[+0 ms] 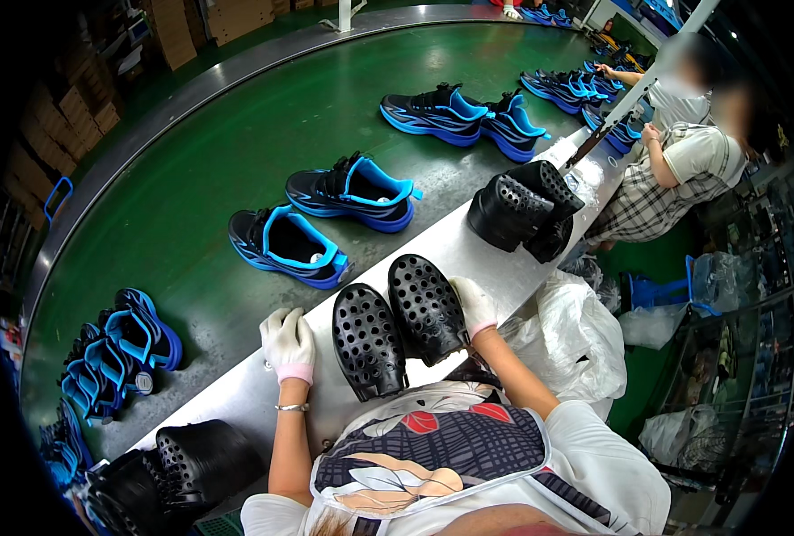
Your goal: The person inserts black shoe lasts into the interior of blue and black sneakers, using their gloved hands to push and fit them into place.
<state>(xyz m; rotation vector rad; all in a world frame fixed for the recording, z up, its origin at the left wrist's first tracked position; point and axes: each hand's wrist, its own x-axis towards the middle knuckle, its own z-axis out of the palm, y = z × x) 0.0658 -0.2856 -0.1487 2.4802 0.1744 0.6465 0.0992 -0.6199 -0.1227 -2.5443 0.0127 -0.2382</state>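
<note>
Two black shoe-shaped forms (367,344) with round holes, like shoe lasts, stand side by side on the metal ledge in front of me. My left hand (287,344), in a white glove with a pink cuff, rests on the ledge left of them, holding nothing, its fingers loosely apart. My right hand (475,306), gloved too, lies against the outer side of the right-hand form (425,299); its fingers look stretched, partly hidden behind it. Beyond the ledge, a pair of black-and-blue sneakers (352,194) sits on the green conveyor (182,179).
More sneakers (459,116) stand along the conveyor, with a cluster (115,357) at the left. Further black forms (513,210) sit on the ledge at right and lower left. A white plastic bag (575,335) hangs right of me. Two people (683,161) work by a post (638,89).
</note>
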